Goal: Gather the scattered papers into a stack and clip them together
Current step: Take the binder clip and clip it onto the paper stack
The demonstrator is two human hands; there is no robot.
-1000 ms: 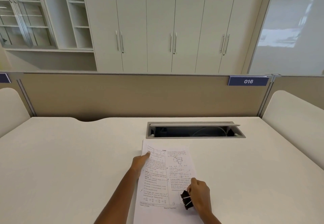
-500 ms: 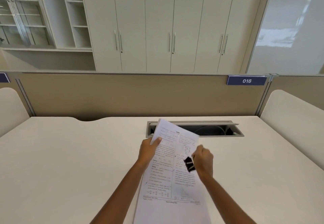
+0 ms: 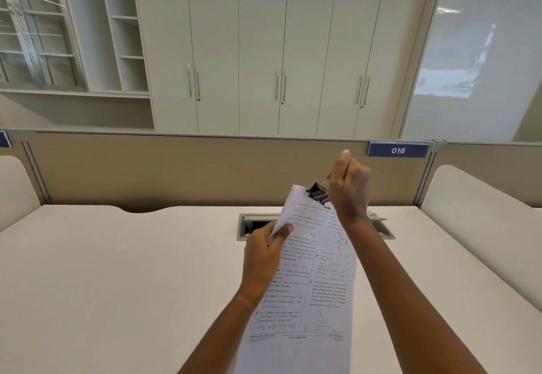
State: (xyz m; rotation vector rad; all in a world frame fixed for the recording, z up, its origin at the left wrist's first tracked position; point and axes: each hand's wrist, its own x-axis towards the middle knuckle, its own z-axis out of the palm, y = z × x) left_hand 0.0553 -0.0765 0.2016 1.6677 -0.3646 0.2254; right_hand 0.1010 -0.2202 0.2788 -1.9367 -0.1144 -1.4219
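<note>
A stack of printed papers point(image 3: 319, 280) is raised off the white desk point(image 3: 117, 271), tilted up toward the partition. My left hand point(image 3: 264, 250) grips the stack's left edge, thumb on the front page. My right hand point(image 3: 349, 189) pinches the wire levers of a black binder clip point(image 3: 318, 192) at the stack's top edge. The clip's jaws sit over the top edge of the papers; whether they bite all the sheets is not visible.
A recessed cable tray point(image 3: 313, 224) with a raised lid lies in the desk behind the papers. A beige partition point(image 3: 176, 168) with a blue "016" label point(image 3: 397, 150) runs across the back. White rounded side screens point(image 3: 475, 206) stand at both ends.
Both hands lifted the papers off the desk and tilted them upright. My right hand carried the binder clip from the page's lower right up to the stack's top edge.
</note>
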